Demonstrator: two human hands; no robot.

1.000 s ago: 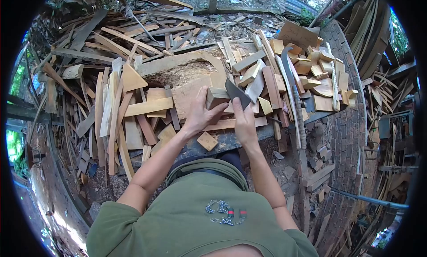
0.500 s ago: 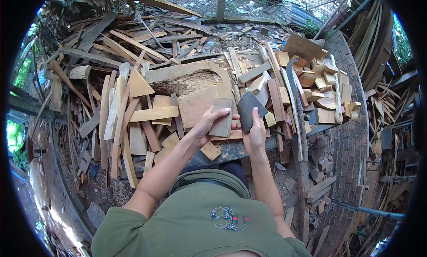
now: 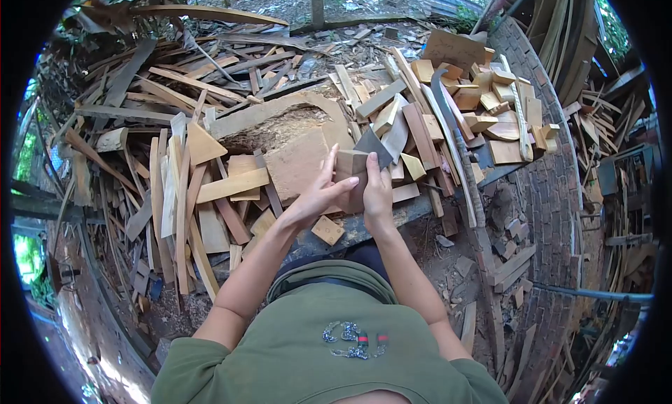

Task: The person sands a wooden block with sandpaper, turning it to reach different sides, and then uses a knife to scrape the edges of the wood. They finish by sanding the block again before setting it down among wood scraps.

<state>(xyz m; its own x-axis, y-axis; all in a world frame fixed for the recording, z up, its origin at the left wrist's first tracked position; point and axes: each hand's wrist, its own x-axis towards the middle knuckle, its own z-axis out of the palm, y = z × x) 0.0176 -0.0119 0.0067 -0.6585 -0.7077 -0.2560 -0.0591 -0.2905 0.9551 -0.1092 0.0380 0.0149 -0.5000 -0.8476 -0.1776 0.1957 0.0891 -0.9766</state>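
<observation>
A small brownish wooden block (image 3: 352, 165) is held up in front of me over the bench. My left hand (image 3: 320, 197) grips its left side, thumb across the near face and a finger stretched along the edge. My right hand (image 3: 379, 193) has its thumb on a dark grey sheet that looks like sandpaper (image 3: 374, 148). This sheet lies against the block's right side, with one corner sticking up past it. The right fingers behind the sheet and block are hidden. Just beyond both hands lies a broad wooden slab (image 3: 297, 162) with a rough, hollowed patch.
Loose strips and offcuts (image 3: 185, 187) crowd the bench's left side. Several cut blocks (image 3: 500, 110) are piled at right, near a curved dark blade-like tool (image 3: 448, 103) and a cardboard piece (image 3: 453, 48). A low brick wall (image 3: 553, 187) runs along the right.
My hands have come together. The sandpaper has moved left against the block, and the block has turned in my left hand. The view has shifted slightly.
</observation>
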